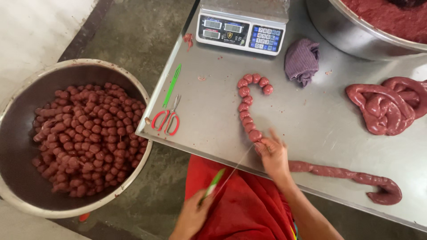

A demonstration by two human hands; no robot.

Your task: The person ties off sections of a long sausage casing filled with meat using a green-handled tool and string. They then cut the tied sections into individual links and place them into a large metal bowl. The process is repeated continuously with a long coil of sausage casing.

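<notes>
Right hand (272,153) down at the near edge of the steel table (311,115), fingers pinched on the sausage rope (247,116) just where the tied links end and the unlinked length (347,175) runs off to the right. Left hand (192,218) low off the near-left corner, closed around a green-handled tool (212,186), blurred — hard to say whether needle or blade. Thin string (240,165) stretched taut between the two hands, barely visible. Both forearms cut off by the bottom edge; red cloth (240,204) over the lap between them. Links curled in a hook shape toward the far side, ending near a digital scale (242,30), its top cropped. Purple rag (302,60) just right of the scale. Far right, a big metal basin (356,35) of red mince, only partly in view — below it a coiled heap of filled casing (387,106), running out of frame. Near-left part of the table: red-handled scissors (167,121) and a green strip (172,84) lying beside them, well apart from the hands. Off the table's left side, down on the grey concrete floor (133,35), a wide steel bowl (18,115) heaped with finished links, its rim tucked under the table corner. Pale surface in the far-left corner, unclear.
</notes>
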